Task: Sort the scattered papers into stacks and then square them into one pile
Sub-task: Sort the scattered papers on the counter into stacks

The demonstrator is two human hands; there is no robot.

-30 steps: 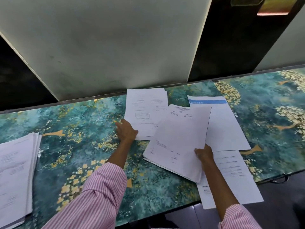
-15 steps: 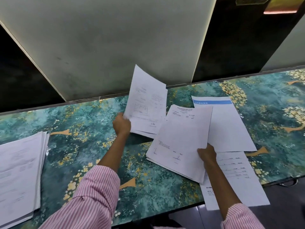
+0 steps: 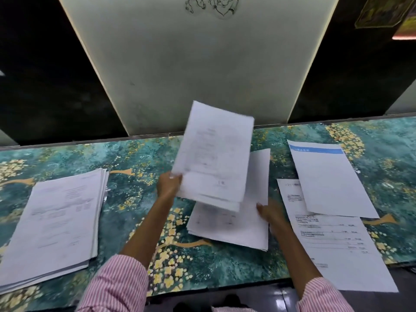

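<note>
The left hand (image 3: 168, 184) pinches a bunch (image 3: 213, 158) of white sheets by its lower left corner, thumb on top. A second ago this bunch lay flat on the table (image 3: 135, 199) near the far edge. Now it is up in the air, tipped and a bit blurry. It hangs over the top of the stack (image 3: 236, 228) in the middle. I think the bunch is about to go down on that stack, so two heaps will turn into one. The right hand (image 3: 269, 211) is at the 3 o'clock edge of the stack and touches it. I cannot tell if it grips the paper or just rests there. The bunch has a few sheets, and their bottom edges do not line up. The stack under it lies a little crooked too, with edges that fan out. Far off at 9 o'clock sits a big thick pile (image 3: 56, 221), neat on top but stepped along its right side. At 3 o'clock a blue sheet (image 3: 326, 183) lies on loose sheets (image 3: 333, 244) with print, and one hangs over the near table edge. Those still need picking up, so the job looks about half done.
</note>
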